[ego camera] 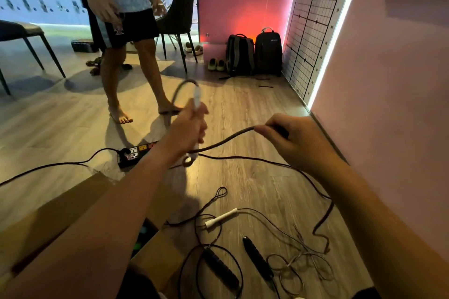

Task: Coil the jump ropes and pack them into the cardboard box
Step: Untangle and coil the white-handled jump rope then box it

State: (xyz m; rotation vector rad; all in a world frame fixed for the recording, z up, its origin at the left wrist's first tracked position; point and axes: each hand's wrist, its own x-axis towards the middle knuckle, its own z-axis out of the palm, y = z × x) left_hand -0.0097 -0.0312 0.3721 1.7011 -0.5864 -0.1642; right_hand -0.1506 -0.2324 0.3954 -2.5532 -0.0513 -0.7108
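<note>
My left hand (188, 128) grips the white handles of a jump rope (197, 98), held upright above the floor. Its grey cord (226, 141) runs from below that hand to my right hand (289, 141), which pinches it, then drops to the floor on the right. More jump ropes lie tangled on the floor below: one white handle (221, 218), two black handles (220, 268) (257, 258) and thin cords. The cardboard box (160, 257) sits at the lower left, partly hidden under my left arm.
A black power strip (136, 154) with its cable lies on the wooden floor beyond the box. A barefoot person (121, 56) stands ahead. Chairs (179, 12), two backpacks (255, 53) and shoes sit further back. A pink wall (388, 104) is close on the right.
</note>
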